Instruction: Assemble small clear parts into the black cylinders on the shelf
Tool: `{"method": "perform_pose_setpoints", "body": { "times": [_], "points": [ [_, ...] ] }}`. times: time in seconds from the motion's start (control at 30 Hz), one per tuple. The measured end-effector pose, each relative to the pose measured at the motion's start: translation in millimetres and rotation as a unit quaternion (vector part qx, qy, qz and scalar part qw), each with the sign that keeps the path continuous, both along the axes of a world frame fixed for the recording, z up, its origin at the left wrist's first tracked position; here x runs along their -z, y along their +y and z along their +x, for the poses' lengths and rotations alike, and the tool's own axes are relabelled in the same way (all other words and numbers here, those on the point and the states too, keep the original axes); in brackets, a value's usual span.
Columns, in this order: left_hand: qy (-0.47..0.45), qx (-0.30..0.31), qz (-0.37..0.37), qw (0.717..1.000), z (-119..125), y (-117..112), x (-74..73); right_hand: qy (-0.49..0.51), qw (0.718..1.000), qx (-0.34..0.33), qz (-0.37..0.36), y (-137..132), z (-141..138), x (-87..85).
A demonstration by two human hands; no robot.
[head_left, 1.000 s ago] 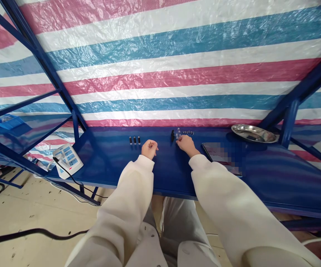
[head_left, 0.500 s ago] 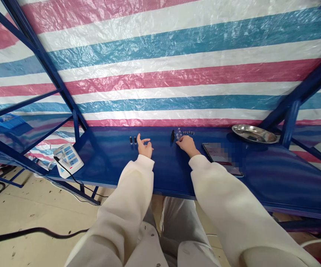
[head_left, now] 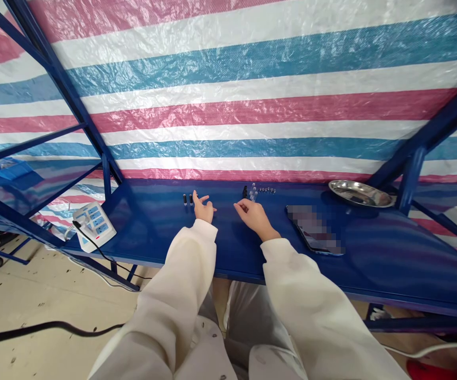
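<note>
My left hand (head_left: 204, 209) is over the blue table with fingers spread apart, beside small black cylinders (head_left: 185, 199) with pale lower ends, standing in a row. To the right, my right hand (head_left: 252, 215) has thumb and forefinger pinched together; whatever is between them is too small to make out. Just beyond that hand lies a cluster of small clear pieces (head_left: 253, 191). A group of small black parts (head_left: 245, 191) sits at its left. Several small shiny pieces (head_left: 268, 190) form a row on its right.
A phone-like device (head_left: 311, 232) with a blurred screen lies right of my right hand. Farther right is an oval metal tray (head_left: 361, 194). A white power strip (head_left: 93, 226) with a black cord sits at the table's left end. Blue frame posts (head_left: 412, 174) and a striped sheet (head_left: 232, 113) stand behind.
My right hand has moved left and slightly toward me, away from the clear pieces, with its fingertips pinched. The left hand stays almost in place, fingers spread.
</note>
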State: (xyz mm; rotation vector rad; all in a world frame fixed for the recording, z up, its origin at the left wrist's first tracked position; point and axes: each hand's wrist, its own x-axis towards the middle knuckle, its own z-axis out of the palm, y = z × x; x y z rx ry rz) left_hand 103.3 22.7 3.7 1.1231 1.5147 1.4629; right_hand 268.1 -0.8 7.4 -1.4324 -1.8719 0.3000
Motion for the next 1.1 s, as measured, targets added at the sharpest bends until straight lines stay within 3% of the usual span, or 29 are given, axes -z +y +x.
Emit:
{"method": "perform_pose_setpoints", "body": {
  "times": [0.4,0.7,1.1],
  "points": [
    [0.004,-0.009,-0.006,1.000,-1.7,4.7,4.4,-0.007,0.999,-0.045,-0.010,-0.6,-3.6,10.1],
    [-0.058,0.012,0.028,0.998,-1.0,1.1,1.7,0.024,0.999,-0.049,-0.002,0.4,-3.9,12.5],
    [-0.095,0.033,-0.004,0.995,-2.1,1.0,2.4,0.030,0.998,-0.056,-0.027,1.1,-6.9,13.6]
  ]
}}
